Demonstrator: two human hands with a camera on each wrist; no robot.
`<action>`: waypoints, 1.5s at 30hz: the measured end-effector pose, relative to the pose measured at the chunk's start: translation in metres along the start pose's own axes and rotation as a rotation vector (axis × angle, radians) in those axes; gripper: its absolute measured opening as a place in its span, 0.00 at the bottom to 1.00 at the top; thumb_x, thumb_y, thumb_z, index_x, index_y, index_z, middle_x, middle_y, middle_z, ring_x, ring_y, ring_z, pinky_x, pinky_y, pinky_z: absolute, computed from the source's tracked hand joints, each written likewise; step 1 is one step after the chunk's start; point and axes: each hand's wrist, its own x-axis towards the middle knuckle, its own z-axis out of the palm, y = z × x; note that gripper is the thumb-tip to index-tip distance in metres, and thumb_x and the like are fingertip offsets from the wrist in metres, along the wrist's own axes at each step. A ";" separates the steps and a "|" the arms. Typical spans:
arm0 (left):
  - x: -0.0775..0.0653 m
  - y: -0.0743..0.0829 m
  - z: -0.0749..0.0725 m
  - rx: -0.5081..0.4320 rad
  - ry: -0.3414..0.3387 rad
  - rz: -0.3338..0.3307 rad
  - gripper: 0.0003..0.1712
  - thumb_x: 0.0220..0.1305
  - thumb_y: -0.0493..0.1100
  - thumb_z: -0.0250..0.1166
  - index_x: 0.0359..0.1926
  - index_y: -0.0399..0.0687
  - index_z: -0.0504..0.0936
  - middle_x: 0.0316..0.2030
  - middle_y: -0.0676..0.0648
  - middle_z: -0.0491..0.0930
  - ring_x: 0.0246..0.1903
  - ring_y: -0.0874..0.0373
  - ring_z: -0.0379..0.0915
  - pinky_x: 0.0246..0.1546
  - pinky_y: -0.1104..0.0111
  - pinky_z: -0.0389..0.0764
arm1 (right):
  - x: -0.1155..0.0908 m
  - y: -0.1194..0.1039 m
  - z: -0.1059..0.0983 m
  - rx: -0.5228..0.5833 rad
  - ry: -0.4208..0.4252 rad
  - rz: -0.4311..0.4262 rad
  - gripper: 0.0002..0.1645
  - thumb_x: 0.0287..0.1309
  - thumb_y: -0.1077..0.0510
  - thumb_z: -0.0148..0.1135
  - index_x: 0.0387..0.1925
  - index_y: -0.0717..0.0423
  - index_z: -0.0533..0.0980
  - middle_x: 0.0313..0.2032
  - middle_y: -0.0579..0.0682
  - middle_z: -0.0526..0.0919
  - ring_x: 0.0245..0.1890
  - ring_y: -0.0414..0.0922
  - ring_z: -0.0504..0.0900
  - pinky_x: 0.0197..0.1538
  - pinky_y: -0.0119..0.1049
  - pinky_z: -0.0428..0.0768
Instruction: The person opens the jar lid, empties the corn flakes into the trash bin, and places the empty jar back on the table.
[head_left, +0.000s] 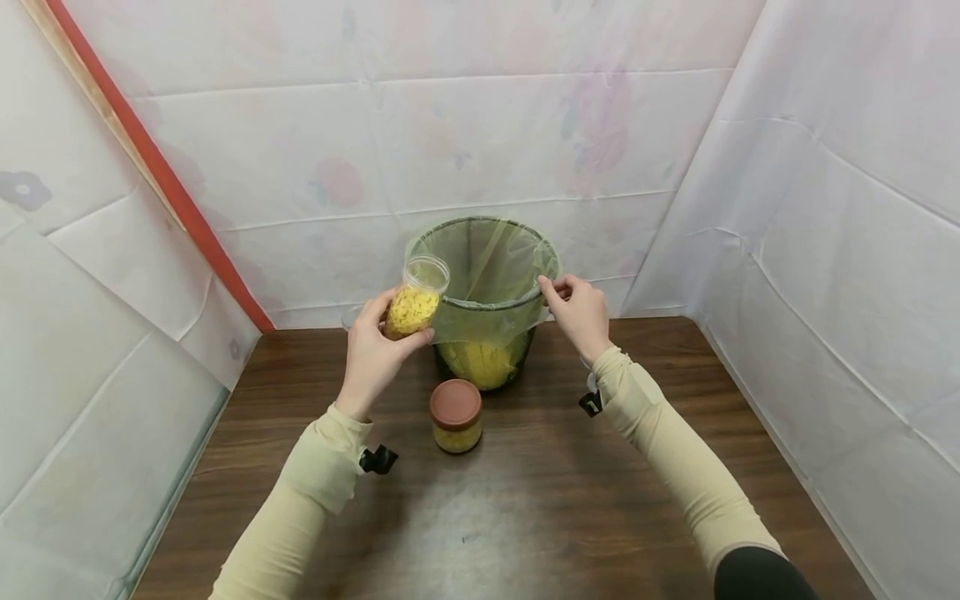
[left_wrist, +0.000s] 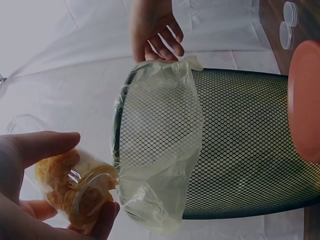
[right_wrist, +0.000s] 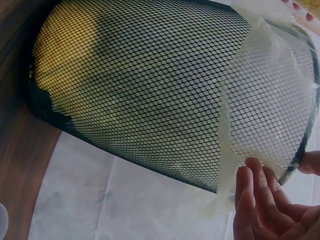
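My left hand [head_left: 375,350] grips a clear jar [head_left: 415,308] of yellow pieces, thumb on one side and fingers on the other. The jar has no lid on its mouth and leans toward the left rim of a dark mesh wastebasket [left_wrist: 245,145]. A thin pale-yellow bin liner [left_wrist: 160,125] is folded over that rim. On the opposite side my right hand [head_left: 581,312] pinches the rim, thumb at the top edge and fingers [right_wrist: 255,180] against the liner outside. A yellow mass [head_left: 483,364] shows through the mesh low in the basket.
A second jar [head_left: 456,417] with a reddish-brown lid stands upright on the brown wooden table [head_left: 525,500], just in front of the basket. Two clear round lids [left_wrist: 286,35] lie on the table beyond the basket. Pale cloth walls [head_left: 300,142] enclose the back and sides.
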 end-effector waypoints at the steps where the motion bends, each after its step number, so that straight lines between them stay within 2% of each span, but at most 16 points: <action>1: 0.001 0.000 0.000 0.005 -0.003 -0.002 0.38 0.44 0.43 0.76 0.60 0.52 0.74 0.48 0.44 0.75 0.46 0.53 0.70 0.44 0.60 0.71 | 0.000 0.000 0.000 -0.001 -0.009 -0.007 0.26 0.61 0.34 0.51 0.27 0.49 0.79 0.23 0.48 0.84 0.21 0.43 0.78 0.27 0.36 0.72; 11: 0.013 -0.002 0.000 -0.001 0.019 0.012 0.40 0.42 0.41 0.77 0.60 0.51 0.72 0.52 0.44 0.76 0.47 0.50 0.72 0.45 0.58 0.72 | 0.003 -0.005 -0.002 -0.013 -0.056 -0.017 0.25 0.63 0.36 0.51 0.28 0.50 0.77 0.23 0.50 0.83 0.20 0.44 0.78 0.24 0.36 0.70; 19: 0.018 -0.001 -0.004 -0.012 0.068 0.001 0.38 0.40 0.42 0.78 0.52 0.46 0.68 0.49 0.41 0.77 0.47 0.50 0.74 0.47 0.57 0.73 | 0.004 -0.008 -0.001 -0.004 -0.075 0.003 0.21 0.63 0.39 0.53 0.29 0.51 0.78 0.24 0.49 0.84 0.22 0.44 0.81 0.25 0.36 0.72; 24: 0.020 0.001 -0.008 0.027 0.071 0.023 0.36 0.41 0.45 0.78 0.52 0.48 0.71 0.48 0.43 0.79 0.48 0.52 0.75 0.45 0.58 0.73 | 0.005 -0.011 -0.001 -0.002 -0.081 0.020 0.20 0.63 0.41 0.54 0.29 0.52 0.77 0.26 0.51 0.85 0.23 0.44 0.81 0.26 0.36 0.72; 30: 0.020 0.003 -0.010 0.030 0.080 0.050 0.34 0.41 0.48 0.78 0.52 0.49 0.76 0.49 0.47 0.77 0.46 0.51 0.75 0.42 0.60 0.75 | 0.006 -0.011 -0.001 0.005 -0.084 0.033 0.21 0.63 0.39 0.53 0.29 0.52 0.77 0.26 0.51 0.85 0.24 0.44 0.82 0.26 0.37 0.73; 38: 0.021 0.008 -0.010 0.027 0.085 0.037 0.33 0.42 0.48 0.78 0.52 0.51 0.79 0.46 0.46 0.77 0.40 0.54 0.74 0.39 0.63 0.76 | 0.005 -0.011 -0.001 -0.010 -0.087 0.048 0.23 0.63 0.37 0.51 0.31 0.51 0.77 0.25 0.49 0.84 0.23 0.44 0.81 0.26 0.37 0.73; 45: 0.026 0.010 -0.011 0.024 0.080 0.016 0.33 0.43 0.49 0.77 0.54 0.53 0.80 0.46 0.46 0.76 0.39 0.54 0.74 0.37 0.67 0.77 | 0.004 -0.011 -0.001 0.006 -0.090 0.051 0.23 0.64 0.38 0.51 0.30 0.52 0.77 0.28 0.54 0.85 0.23 0.45 0.81 0.26 0.38 0.73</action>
